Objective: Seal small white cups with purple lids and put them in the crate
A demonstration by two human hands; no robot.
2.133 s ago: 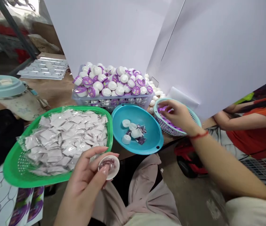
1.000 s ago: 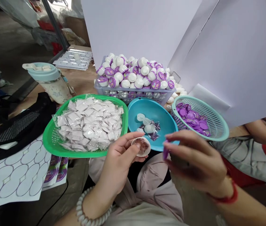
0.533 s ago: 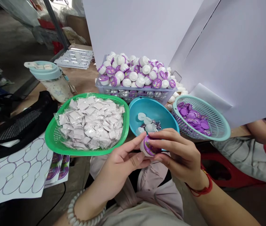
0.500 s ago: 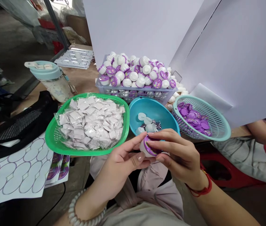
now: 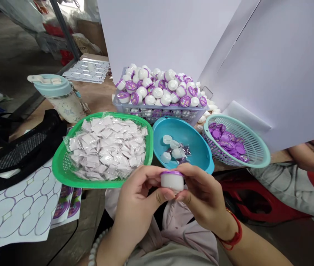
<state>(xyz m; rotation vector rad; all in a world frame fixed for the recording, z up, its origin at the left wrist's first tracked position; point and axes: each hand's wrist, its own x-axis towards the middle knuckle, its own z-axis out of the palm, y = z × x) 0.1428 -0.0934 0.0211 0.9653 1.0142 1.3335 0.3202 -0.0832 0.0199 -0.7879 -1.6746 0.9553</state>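
Head view: a small white plastic cup with a purple lid [image 5: 172, 181] sits between the person's two hands, just above and in front of the near rim of a blue bowl [image 5: 198, 151]. The left hand [image 5: 137, 207] and right hand [image 5: 203, 195] pinch it from opposite sides, fingers curled narrowly around it, with the lid facing up. The fingers hide the cup's ends and underside, and its contents cannot be made out. Both forearms angle inward from the bottom of the frame, and the wrists are cut off near a beaded bracelet [image 5: 97, 244] and a red string bracelet [image 5: 230, 240]. Left of the bowl is a green basket [image 5: 150, 147] of foil sachets [image 5: 107, 149]; right of it, a mesh basket [image 5: 256, 147] of purple lids [image 5: 226, 142]; behind it, a lilac crate [image 5: 173, 112] piled with cups [image 5: 157, 88].
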